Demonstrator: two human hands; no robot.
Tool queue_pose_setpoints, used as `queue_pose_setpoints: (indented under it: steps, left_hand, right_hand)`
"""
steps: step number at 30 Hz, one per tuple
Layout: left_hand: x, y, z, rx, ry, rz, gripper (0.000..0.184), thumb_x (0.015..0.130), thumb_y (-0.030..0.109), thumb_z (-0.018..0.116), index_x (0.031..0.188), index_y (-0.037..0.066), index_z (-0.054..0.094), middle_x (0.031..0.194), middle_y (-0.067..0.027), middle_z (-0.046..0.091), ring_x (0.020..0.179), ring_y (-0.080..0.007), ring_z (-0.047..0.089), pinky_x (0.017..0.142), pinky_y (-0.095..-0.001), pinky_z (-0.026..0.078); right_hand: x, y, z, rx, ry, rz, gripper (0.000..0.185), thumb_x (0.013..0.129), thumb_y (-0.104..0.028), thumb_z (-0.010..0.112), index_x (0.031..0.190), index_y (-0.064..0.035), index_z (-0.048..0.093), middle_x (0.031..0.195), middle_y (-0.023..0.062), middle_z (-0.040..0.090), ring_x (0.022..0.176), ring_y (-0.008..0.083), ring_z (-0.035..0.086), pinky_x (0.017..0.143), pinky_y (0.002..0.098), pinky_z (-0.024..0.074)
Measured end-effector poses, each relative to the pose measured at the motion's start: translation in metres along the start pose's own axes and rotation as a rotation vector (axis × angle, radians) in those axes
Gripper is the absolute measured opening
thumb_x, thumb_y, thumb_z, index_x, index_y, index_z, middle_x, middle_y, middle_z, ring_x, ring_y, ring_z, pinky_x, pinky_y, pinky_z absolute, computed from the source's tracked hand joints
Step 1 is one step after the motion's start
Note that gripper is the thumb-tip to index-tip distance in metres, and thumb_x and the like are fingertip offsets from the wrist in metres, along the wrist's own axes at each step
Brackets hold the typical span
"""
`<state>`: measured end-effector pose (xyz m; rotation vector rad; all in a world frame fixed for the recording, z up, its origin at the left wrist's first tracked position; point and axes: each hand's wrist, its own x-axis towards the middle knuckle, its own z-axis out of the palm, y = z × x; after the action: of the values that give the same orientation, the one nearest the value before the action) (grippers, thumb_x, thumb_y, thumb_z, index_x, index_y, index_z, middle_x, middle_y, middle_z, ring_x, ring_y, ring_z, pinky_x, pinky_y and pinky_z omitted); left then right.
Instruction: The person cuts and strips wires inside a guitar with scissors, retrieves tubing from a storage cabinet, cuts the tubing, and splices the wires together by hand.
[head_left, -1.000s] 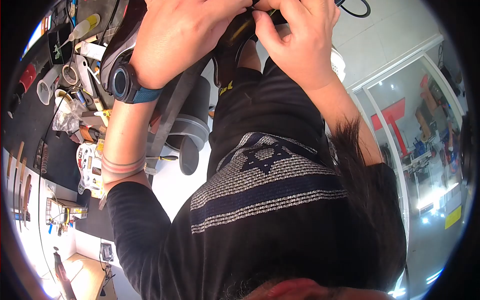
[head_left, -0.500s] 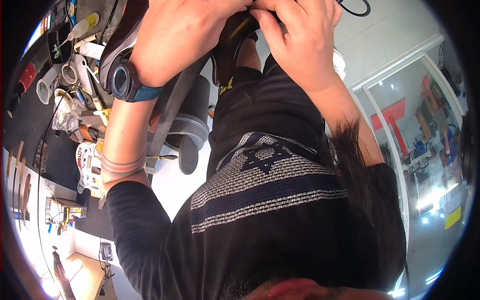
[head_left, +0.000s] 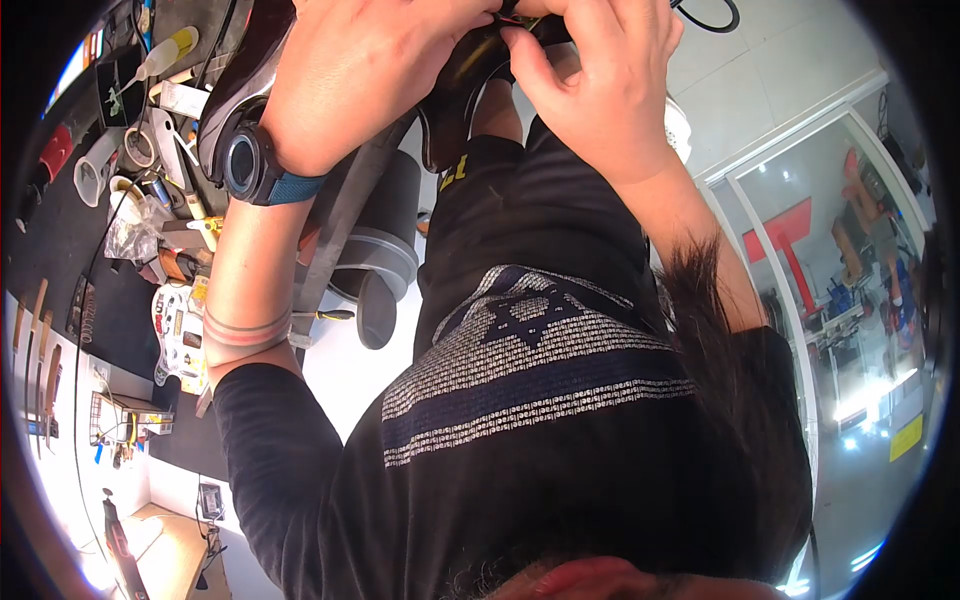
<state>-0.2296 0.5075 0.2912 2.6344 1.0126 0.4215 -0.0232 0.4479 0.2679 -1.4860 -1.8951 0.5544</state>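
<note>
At the top of the head view both my hands meet over a dark glossy curved object (head_left: 470, 70), whose kind I cannot make out. My left hand (head_left: 375, 70), wearing a dark watch (head_left: 243, 162) on a blue strap, has its fingers closed at the top edge, and the fingertips are partly cut off. Opposite it, my right hand (head_left: 605, 85) is curled, thumb and fingers drawn in near a small dark part with a thin red bit (head_left: 513, 18). What exactly the fingertips grip is hidden. Another dark glossy curved surface (head_left: 245, 65) shows left of my left hand.
On the left a dark workbench (head_left: 60, 220) carries a squeeze bottle (head_left: 168, 52), a tape roll (head_left: 139, 147), and several tools. A grey bin (head_left: 385, 220) stands below its edge. A black cable (head_left: 715, 25) loops at upper right, near a glass sliding door (head_left: 800, 230).
My right thumb has shifted slightly down and away from the left fingertips, exposing the small dark part with red. My left hand has hardly moved.
</note>
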Motion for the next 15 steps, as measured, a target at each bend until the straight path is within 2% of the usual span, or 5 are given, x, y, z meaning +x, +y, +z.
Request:
queue_pose_setpoints:
  steps: [2,5,7,10,15]
  left_hand:
    - [0.005,0.006,-0.013,-0.026,-0.072,-0.035,0.018,0.081,0.009,0.08,0.098,0.015,0.074,0.099,0.0018,0.066,0.106,-0.0234,0.059,0.102,-0.0455,0.034]
    - [0.005,0.007,-0.011,-0.014,-0.058,-0.036,0.016,0.082,0.01,0.08,0.097,0.015,0.075,0.099,0.002,0.066,0.105,-0.0234,0.059,0.102,-0.0458,0.034]
    - [0.001,0.003,0.0,-0.004,0.033,0.007,0.015,0.082,0.011,0.08,0.096,0.015,0.075,0.099,0.0019,0.066,0.105,-0.0233,0.059,0.102,-0.0459,0.034]
    - [0.001,0.002,0.004,0.026,0.044,0.021,0.014,0.082,0.012,0.081,0.095,0.015,0.075,0.099,0.0018,0.066,0.105,-0.0233,0.059,0.103,-0.0461,0.034]
    - [0.006,0.009,-0.005,-0.053,-0.014,-0.058,0.016,0.082,0.012,0.081,0.095,0.015,0.074,0.099,0.0015,0.066,0.105,-0.0238,0.059,0.103,-0.0464,0.034]
  right_hand:
    - [0.0,0.0,0.0,-0.014,-0.011,-0.013,0.03,0.073,-0.004,0.083,0.099,-0.0089,0.068,0.123,0.0121,0.064,0.115,0.0344,0.06,0.102,0.0488,0.0407]
    - [0.0,0.003,0.003,-0.005,0.009,-0.032,0.029,0.073,-0.004,0.082,0.098,-0.0086,0.068,0.123,0.0118,0.064,0.114,0.0346,0.059,0.102,0.0487,0.0406]
    - [0.0,0.004,0.006,0.02,0.056,-0.059,0.029,0.073,-0.004,0.082,0.098,-0.0084,0.068,0.123,0.0116,0.064,0.115,0.0347,0.059,0.102,0.0486,0.0406]
    - [0.001,0.004,0.004,-0.034,0.022,-0.071,0.028,0.074,-0.003,0.082,0.098,-0.008,0.069,0.123,0.0112,0.064,0.115,0.0343,0.059,0.102,0.0485,0.0406]
    - [0.0,0.003,0.001,0.031,0.02,-0.012,0.041,0.073,-0.004,0.085,0.108,-0.0069,0.066,0.121,0.0122,0.063,0.115,0.0345,0.059,0.102,0.0489,0.0408]
